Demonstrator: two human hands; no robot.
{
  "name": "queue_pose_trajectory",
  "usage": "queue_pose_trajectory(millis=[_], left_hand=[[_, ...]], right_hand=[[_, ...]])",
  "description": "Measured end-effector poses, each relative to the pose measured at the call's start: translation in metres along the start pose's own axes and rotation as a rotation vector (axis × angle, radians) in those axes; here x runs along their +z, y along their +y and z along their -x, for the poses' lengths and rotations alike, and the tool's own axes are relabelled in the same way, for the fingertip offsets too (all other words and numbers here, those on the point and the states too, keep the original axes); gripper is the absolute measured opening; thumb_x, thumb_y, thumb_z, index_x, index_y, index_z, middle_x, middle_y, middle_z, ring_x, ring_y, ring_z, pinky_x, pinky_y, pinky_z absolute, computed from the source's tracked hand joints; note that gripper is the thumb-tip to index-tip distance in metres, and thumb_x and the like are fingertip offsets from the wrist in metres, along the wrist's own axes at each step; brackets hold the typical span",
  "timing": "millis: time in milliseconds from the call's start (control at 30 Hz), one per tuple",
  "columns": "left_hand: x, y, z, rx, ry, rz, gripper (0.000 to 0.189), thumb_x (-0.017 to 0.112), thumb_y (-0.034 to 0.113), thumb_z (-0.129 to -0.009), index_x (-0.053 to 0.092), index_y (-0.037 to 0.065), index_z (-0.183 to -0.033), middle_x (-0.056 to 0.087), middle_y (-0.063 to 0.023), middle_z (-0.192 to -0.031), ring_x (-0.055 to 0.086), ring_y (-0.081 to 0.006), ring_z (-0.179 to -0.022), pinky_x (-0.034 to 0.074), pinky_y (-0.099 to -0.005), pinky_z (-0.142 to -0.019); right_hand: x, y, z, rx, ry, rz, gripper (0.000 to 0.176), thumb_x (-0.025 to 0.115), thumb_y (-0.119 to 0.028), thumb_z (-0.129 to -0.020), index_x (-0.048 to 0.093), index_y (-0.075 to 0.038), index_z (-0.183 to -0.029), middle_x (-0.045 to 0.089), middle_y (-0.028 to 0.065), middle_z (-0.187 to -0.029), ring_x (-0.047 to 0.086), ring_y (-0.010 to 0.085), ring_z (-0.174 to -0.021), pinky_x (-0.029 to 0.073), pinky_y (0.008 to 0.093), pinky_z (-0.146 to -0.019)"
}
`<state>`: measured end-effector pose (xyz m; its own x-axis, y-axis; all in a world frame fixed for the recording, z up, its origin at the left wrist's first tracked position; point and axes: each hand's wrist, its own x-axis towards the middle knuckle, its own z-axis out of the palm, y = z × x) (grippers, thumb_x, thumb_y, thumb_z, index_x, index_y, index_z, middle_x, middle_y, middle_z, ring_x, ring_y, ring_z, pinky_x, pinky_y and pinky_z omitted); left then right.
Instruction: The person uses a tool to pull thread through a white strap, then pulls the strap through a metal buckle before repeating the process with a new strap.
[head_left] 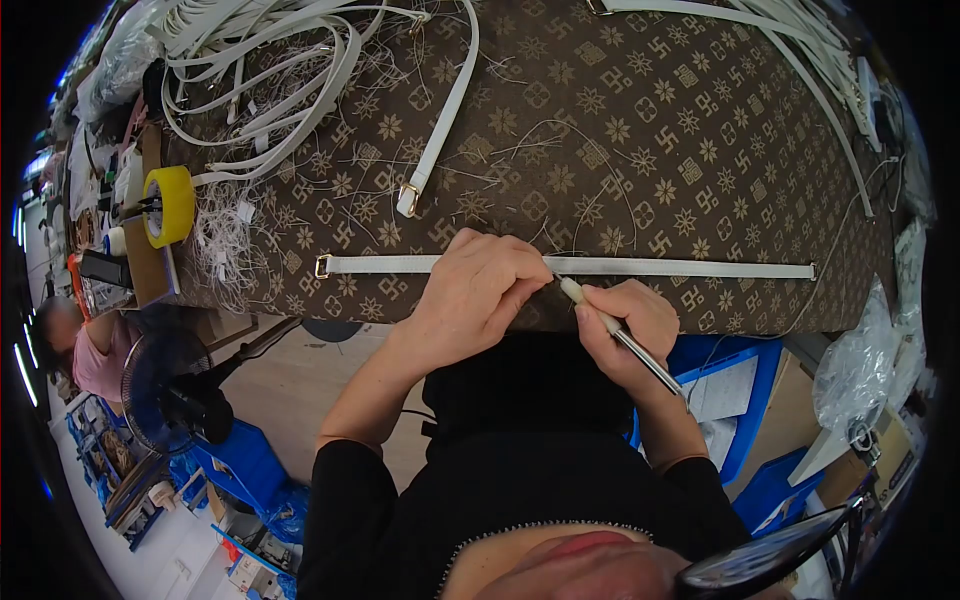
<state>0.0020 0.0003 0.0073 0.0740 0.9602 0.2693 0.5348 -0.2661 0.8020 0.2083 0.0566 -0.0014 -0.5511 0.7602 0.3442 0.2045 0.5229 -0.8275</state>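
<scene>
While the person in black sleeves bends over the near edge of the desk (640, 130), the right hand (628, 322) has its grip clenched on a slim pen-like tool (648, 362). The tool's pale tip points far-left and rests at the near edge of a long white strap (700, 268). Whether that tip is a blade or a nib I cannot tell from here. Just left of it, the left hand (478, 292) lies across the same strap with fingers curled down. Its grip encloses nothing and only pins the strap to the patterned brown cover. The strap runs flat from left to right along the near side of the desk.

Farther back, a second strap (440, 130) with a gold buckle slants away among loose threads (230, 250). A yellow tape roll (168, 205) stands at the left edge, and a heap of straps (260, 70) fills the far left corner.

The tip sits almost against the left fingertips, so I judge a slip leftward could catch them. The strap's long right stretch lies free, so a sideways push could skew it and run the tip onto the cover.
</scene>
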Motion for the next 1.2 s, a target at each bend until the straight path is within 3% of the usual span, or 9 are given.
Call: queue_pose_trajectory(millis=[933, 1200], left_hand=[[0.0, -0.001, 0.0004, 0.003, -0.005, 0.001, 0.03, 0.071, -0.003, -0.079, 0.058, 0.011, -0.101, 0.065, -0.0039, -0.092, 0.063, -0.0234, -0.08, 0.043, -0.0356, -0.073], [0.0011, -0.0009, 0.0008, -0.021, 0.006, 0.013, 0.025, 0.071, -0.002, -0.08, 0.057, 0.012, -0.096, 0.067, -0.0035, -0.09, 0.063, -0.0227, -0.08, 0.042, -0.0344, -0.074]], right_hand=[[-0.0002, 0.0008, 0.0003, -0.008, -0.009, 0.0, 0.019, 0.077, -0.001, -0.073, 0.069, 0.0, -0.09, 0.07, 0.0101, -0.074, 0.066, 0.0226, -0.059, 0.05, 0.0296, -0.053], [0.0002, 0.0003, 0.0001, -0.006, 0.005, 0.008, 0.018, 0.077, -0.001, -0.073, 0.069, -0.001, -0.089, 0.069, 0.0099, -0.073, 0.065, 0.0222, -0.057, 0.049, 0.0296, -0.052]])
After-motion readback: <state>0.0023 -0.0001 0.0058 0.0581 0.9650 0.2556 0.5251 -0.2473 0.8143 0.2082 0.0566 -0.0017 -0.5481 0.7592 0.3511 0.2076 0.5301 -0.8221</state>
